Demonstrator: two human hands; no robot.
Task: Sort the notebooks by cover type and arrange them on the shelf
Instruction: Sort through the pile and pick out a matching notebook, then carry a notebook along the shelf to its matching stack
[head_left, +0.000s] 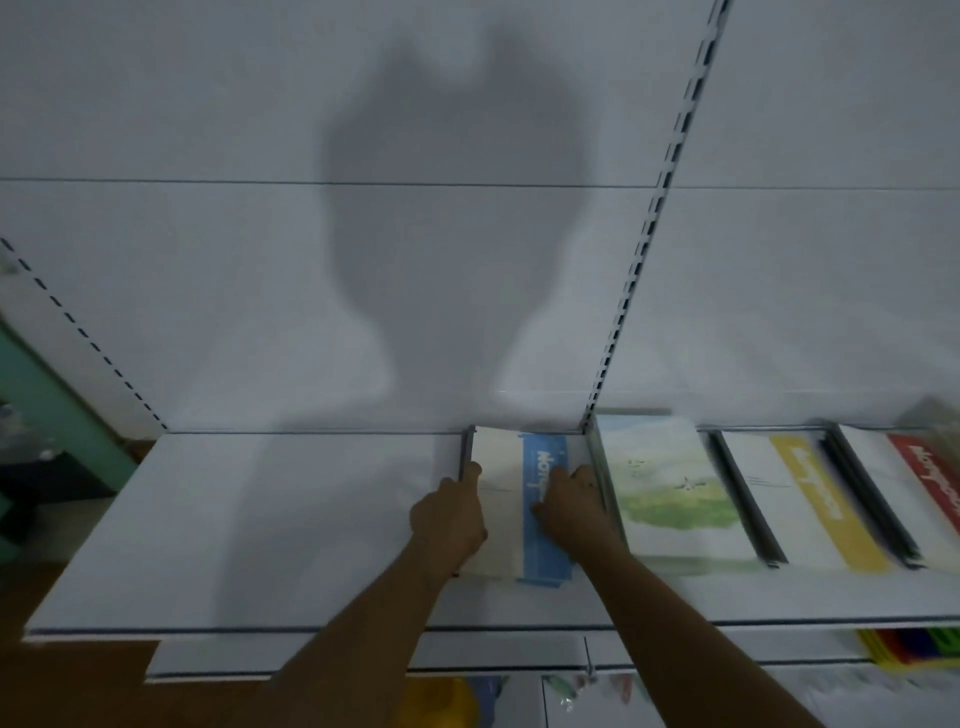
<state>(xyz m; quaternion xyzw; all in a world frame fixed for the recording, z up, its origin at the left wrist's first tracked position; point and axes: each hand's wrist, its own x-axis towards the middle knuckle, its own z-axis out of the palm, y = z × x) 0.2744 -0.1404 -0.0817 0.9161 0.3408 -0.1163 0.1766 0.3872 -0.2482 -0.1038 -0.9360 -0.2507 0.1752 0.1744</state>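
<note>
A stack of notebooks with a white cover and a blue stripe (506, 499) lies flat on the white shelf (260, 519), near its back panel. My left hand (451, 517) rests against the stack's left edge, fingers along the dark spine. My right hand (571, 501) lies on the blue stripe, fingers pressing down on the cover. To the right lie a landscape-cover notebook stack (670, 483), a yellow-stripe stack (810, 499) and a red-stripe stack (924, 483), side by side.
A slotted metal upright (649, 234) runs up the back panel right of the blue stack. Lower shelves hold coloured items (909, 644) at the right and a yellow object (441, 701). A green wall edge (47, 395) stands at far left.
</note>
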